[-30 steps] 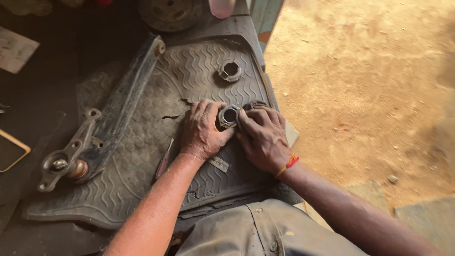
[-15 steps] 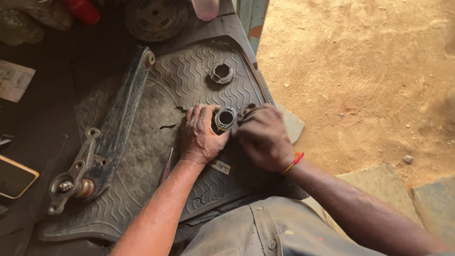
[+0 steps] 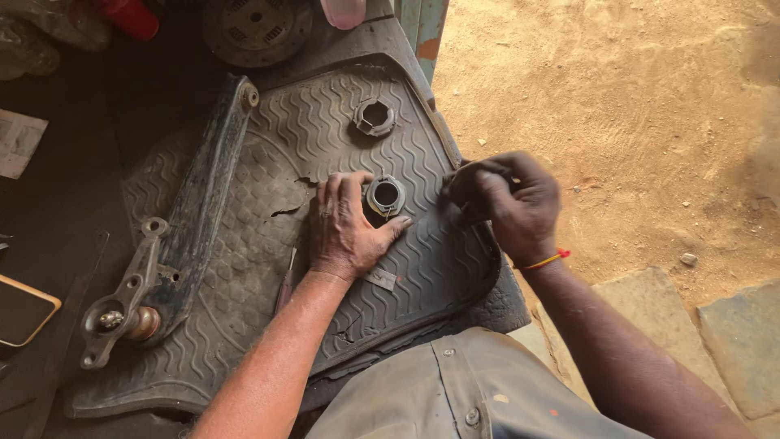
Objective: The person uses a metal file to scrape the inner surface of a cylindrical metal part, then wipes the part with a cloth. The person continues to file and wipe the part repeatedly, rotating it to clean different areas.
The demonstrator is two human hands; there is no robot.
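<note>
My left hand lies flat on the ribbed rubber mat. A round metal bush with a dark bore sits in the crook between its thumb and forefinger. My right hand is raised off to the right of the bush, at the mat's right edge. Its fingers are pinched on a small dark part that I cannot make out clearly. A red and orange thread circles that wrist.
A hexagonal metal piece lies farther up the mat. A long dark suspension arm lies along the left. A small screwdriver and a metal tab rest near my left wrist. A clutch disc lies behind, sandy ground to the right.
My right hand has pulled away from the bush to the right with the small dark part in its fingers. My left hand stays at the bush.
</note>
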